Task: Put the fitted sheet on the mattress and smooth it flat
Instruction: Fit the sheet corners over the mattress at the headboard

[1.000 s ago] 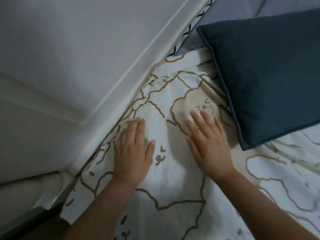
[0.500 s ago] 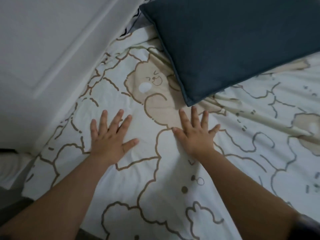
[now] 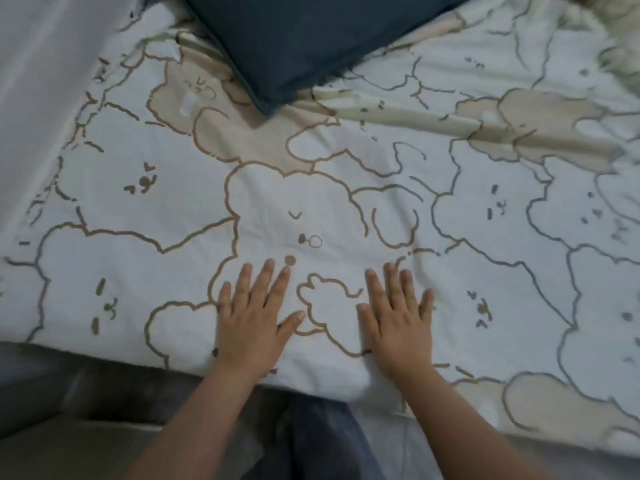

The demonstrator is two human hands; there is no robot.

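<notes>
Smoothing pass on the fitted sheet (image 3: 346,209)!
Left hand (image 3: 251,320) and right hand (image 3: 398,323) press flat, fingers spread, below the dark pillow (image 3: 304,36); best sweep outward toward those wrinkles.

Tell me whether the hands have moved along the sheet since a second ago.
Yes. Both the left hand and right hand slid back from the dark pillow toward the near sheet edge.

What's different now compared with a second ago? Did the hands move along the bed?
Both hands slid flat over the fitted sheet, away from the corner by the wall and the dark blue pillow, back to the mattress's near edge. The left hand and right hand now press close to that edge, fingers spread. Nothing was taken hold of or let go. The pillow stays on the sheet, and wrinkles remain to the right.
</notes>
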